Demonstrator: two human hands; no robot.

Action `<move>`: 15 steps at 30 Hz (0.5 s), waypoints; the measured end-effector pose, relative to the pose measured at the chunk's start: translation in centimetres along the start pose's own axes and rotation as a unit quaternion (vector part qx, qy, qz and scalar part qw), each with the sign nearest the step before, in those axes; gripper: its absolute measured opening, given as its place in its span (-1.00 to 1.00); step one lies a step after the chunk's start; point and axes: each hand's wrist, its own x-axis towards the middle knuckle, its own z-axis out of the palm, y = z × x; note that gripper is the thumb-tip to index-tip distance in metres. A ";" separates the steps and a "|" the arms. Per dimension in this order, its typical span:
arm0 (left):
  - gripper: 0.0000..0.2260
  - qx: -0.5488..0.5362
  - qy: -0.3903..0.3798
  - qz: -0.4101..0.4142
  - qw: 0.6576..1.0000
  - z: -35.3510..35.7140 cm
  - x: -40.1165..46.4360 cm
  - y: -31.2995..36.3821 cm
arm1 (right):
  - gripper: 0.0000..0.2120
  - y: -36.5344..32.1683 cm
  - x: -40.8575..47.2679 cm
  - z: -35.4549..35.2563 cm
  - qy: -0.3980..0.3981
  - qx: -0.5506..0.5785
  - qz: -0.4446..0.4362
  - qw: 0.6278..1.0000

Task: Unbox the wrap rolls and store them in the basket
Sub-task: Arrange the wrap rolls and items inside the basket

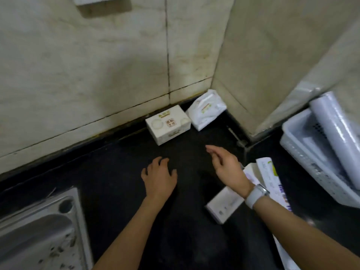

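Far left, btm corner: metal sink [41, 227], rim w/ a round hole, basin speckled w/ bits. Dark counter [109, 182] runs from it across the whole view, tiled wall [87, 71] behind.

Left hand [158, 177] sits mid-counter, palm down, fingers spread apart, tips on or just above the surface – can't tell which. Holds nothing.

Behind it, against the wall: small white box [168, 124] w/ printed top, flat on the counter. Just right of that, touching or nearly so, a white soft pack [206, 112] tilted into the corner.

Right hand [227, 165] is beside the left one, apart from it, palm turned inward, fingers loosely together & slightly curled, empty. White watch [256, 195] on that wrist.

Under/right of the wrist: flat white carton [224, 204] lying on the counter, and next to it more white packaging w/ green & blue print [272, 178], partly hidden by the forearm.

Far right: white plastic basket [303, 152] w/ perforated sides, at the counter edge. A wrap roll [339, 133] in clear film leans in it, upper end poking out above the rim, lower end down inside. Something pale lies in the basket beside the roll – too blurred to tell what.
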 end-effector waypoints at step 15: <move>-0.69 -0.018 -0.073 0.392 0.917 11.5 -6.4 30.9 | -0.75 15.4 -14.5 -26.1 0.255 -0.051 0.192 0.946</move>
